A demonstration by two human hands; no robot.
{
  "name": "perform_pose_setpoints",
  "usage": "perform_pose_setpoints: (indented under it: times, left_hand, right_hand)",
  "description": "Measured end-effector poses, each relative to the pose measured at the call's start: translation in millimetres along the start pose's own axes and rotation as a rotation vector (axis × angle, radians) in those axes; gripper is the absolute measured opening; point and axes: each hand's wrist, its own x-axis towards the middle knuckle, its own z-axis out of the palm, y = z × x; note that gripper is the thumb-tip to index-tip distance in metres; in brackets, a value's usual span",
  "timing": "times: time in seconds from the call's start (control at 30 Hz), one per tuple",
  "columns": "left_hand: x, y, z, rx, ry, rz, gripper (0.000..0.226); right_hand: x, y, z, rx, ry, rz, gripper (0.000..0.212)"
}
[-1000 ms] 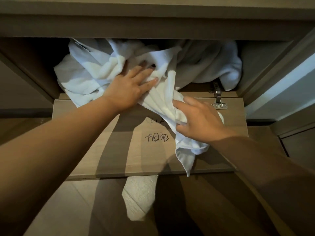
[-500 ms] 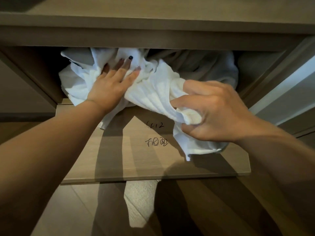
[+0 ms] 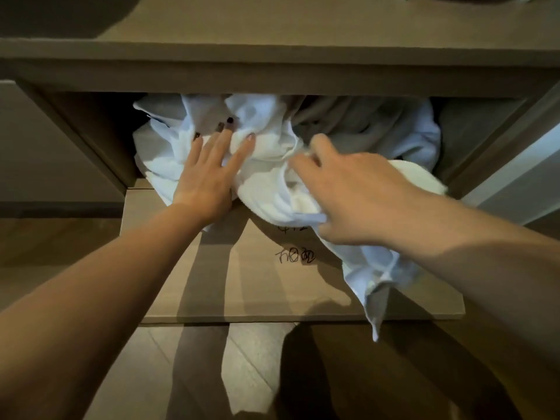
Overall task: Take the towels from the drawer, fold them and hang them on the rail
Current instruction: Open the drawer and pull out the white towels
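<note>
A heap of crumpled white towels (image 3: 263, 177) fills the open wooden compartment (image 3: 100, 137) and spills onto its folded-down front panel (image 3: 212, 283). My left hand (image 3: 209, 174) lies flat on the left part of the heap, fingers straight and spread. My right hand (image 3: 348, 195) grips a bunched fold of one white towel at the front right. That towel's loose end (image 3: 372, 274) hangs past the panel's front edge. A greyer cloth (image 3: 363, 125) lies deeper in the shadow behind. No rail is in view.
The cabinet's top board (image 3: 272, 25) juts out above the opening. Handwritten marks (image 3: 295, 256) sit on the panel. Wooden floor (image 3: 136, 374) lies below, and a pale wall strip (image 3: 515, 183) stands at the right.
My right hand has lifted the hanging towel from the panel and brought it in against the heap. My left hand stayed pressed on the pile, shifting slightly deeper.
</note>
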Motion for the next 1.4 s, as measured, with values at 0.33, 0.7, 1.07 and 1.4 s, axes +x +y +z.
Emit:
perform_pose_setpoints:
  times: [0.33,0.7,1.07,1.4]
  left_hand:
    - [4.2,-22.3,-11.7,0.219,-0.055,0.239,0.113]
    - [0.5,-29.2,-5.9,0.479,-0.161,0.217,0.123]
    - [12.3,-28.7,-16.3,0.378,-0.219,0.001,0.16]
    - [11.9,5.9,-18.4,0.162,-0.143,-0.104,0.118]
  right_hand:
    - [89.7,-42.9,80.4,-0.085,-0.362,-0.203,0.089]
    - [36.8,-17.1,81.2,0.121,-0.263,-0.111,0.036]
    - [-29.3,-31.3,9.8,0.155,-0.19,-0.114,0.036]
    - [-53.3,-19.5,-14.7,0.184,-0.192,-0.067,0.035]
